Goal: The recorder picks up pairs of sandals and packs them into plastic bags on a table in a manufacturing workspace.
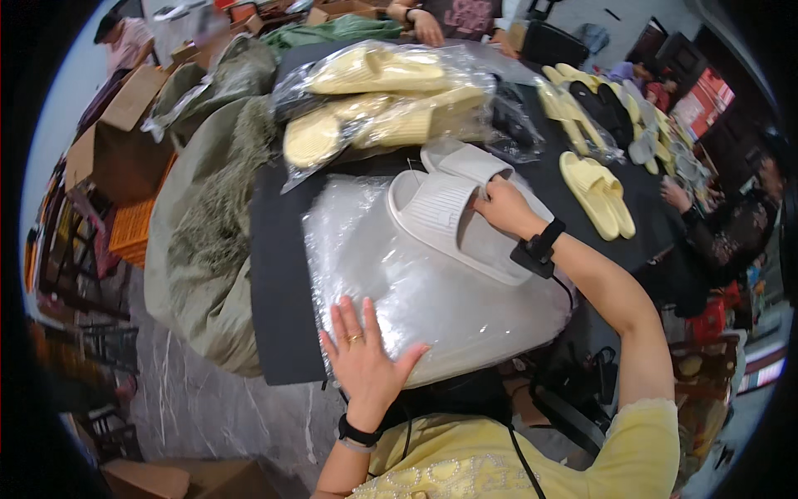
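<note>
My left hand (362,366) lies spread at the near edge of a stack of clear plastic bags (366,258), palm down, with a ring on one finger. My right hand (505,206) is closed on a pair of pale grey slide slippers (428,208), its fingers by the straps and partly hidden. The pair is above the bags, toes pointing to the far left; whether it touches them I cannot tell. Beyond it are bagged yellow slippers (374,71) in a pile. An unbagged yellow pair (597,195) rests on the black table (283,333) to the right.
More yellow, black and grey slippers line the table's far right. A large olive sack (208,233) bulges at the left edge, with a cardboard box (125,141) and an orange crate (137,229) beyond. A person's hand (428,29) shows across the table; another person is at the right.
</note>
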A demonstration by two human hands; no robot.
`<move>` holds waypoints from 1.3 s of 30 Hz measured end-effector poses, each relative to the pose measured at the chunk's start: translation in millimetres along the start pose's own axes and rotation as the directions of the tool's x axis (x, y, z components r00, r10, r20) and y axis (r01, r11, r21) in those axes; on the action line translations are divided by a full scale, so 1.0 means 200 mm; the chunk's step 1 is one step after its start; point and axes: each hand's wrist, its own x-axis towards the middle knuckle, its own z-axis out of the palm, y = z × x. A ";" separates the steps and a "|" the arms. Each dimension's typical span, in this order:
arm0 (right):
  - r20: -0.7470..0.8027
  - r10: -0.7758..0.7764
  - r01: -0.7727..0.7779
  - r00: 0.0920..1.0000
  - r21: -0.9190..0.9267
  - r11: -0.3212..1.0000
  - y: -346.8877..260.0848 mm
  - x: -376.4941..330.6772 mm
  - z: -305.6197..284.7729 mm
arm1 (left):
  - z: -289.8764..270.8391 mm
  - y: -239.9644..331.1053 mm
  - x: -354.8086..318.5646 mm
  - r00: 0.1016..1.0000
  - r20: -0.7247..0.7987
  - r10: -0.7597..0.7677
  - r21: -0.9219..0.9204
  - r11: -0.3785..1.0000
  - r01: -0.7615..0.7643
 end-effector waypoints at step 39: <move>-0.318 0.734 -0.780 0.601 -0.030 0.625 1.15 -0.29 -0.24 | -0.04 0.10 -0.04 0.997 0.011 0.075 0.293 0.953 -0.074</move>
